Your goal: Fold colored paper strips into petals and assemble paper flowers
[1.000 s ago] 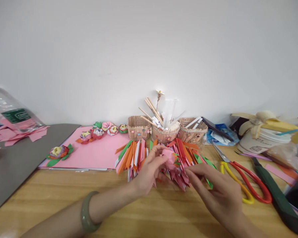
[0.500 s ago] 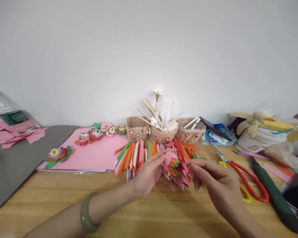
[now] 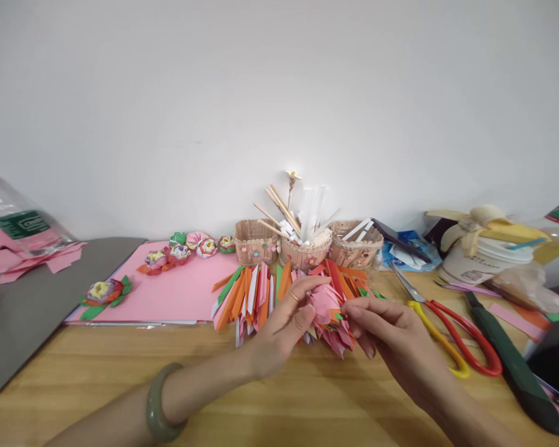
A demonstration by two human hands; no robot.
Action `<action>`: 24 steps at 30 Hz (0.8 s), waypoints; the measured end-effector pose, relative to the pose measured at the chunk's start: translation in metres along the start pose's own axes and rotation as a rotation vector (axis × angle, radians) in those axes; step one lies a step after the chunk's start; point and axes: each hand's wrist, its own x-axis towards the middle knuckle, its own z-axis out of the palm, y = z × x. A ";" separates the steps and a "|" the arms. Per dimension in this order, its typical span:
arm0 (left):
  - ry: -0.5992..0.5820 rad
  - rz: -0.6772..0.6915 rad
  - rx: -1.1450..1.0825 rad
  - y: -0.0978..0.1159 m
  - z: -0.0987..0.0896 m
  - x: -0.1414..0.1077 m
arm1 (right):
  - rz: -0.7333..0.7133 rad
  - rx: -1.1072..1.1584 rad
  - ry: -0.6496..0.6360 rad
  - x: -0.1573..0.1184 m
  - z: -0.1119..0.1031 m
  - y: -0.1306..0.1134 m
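Note:
A pink, orange and green folded-paper flower (image 3: 325, 301) is held up between my hands. My left hand (image 3: 282, 329), with a ring and a green bangle, grips it from the left, the thumb in front and the index finger over its top. From the right, my right hand (image 3: 394, 338) pinches at the flower's edge, thumb and index finger together on a petal. Fingers cover part of the flower. Just behind and below it lie rows of folded paper strips (image 3: 246, 295) in orange, pink, white, green and red.
Three woven baskets (image 3: 256, 242) stand along the wall, the middle one filled with sticks. Finished paper flowers (image 3: 105, 292) lie on pink paper sheets (image 3: 177, 295) at left. On the right are scissors (image 3: 466, 335), a dark green tool (image 3: 507, 360) and a lidded cup (image 3: 487, 261) with a banana peel.
The paper flower has turned slightly, with more pink and less green facing me. My left thumb has come forward onto it, and my right fingertips have moved left onto its edge.

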 end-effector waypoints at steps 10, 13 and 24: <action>-0.014 0.193 0.292 -0.004 -0.003 0.002 | -0.121 -0.187 0.164 -0.002 -0.001 0.000; 0.000 0.210 0.336 -0.002 -0.002 0.001 | -0.148 -0.192 0.163 -0.003 0.000 0.000; 0.041 0.263 0.400 -0.008 0.000 0.000 | -0.008 0.042 0.017 0.000 -0.002 0.003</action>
